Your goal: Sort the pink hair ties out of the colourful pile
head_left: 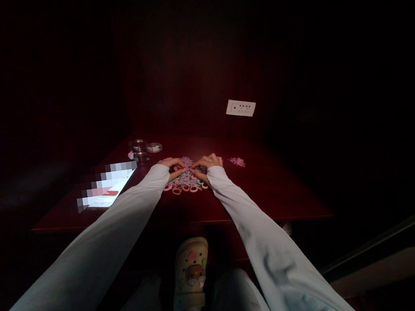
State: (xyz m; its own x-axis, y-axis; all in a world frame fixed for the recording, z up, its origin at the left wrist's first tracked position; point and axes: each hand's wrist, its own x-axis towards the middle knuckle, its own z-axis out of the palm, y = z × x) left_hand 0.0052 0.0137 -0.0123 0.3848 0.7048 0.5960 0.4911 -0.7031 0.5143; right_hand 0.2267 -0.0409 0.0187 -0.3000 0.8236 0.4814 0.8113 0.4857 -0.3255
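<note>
A loose pile of small coloured rings [187,182] lies on the dark red table [273,192], near its middle; pink, purple, orange and green can be seen in it. The left hand [172,166] is at the left side of this pile, with its fingers bent and a little apart. The right hand [209,161] is at the right side, also with bent fingers, and the fingertips of both hands are near each other over the pile. I cannot tell if either hand has hold of a ring. To the right, apart from the pile, is a small pink heap [237,161]. On the far left stands a clear jar [140,150], with a round lid [154,147] just to its right. Nearer, at the left, lies a device with a bright screen [109,193]. A white socket [241,107] is on the far wall. Below the near edge of the table, a light shoe [192,269] is visible.
</note>
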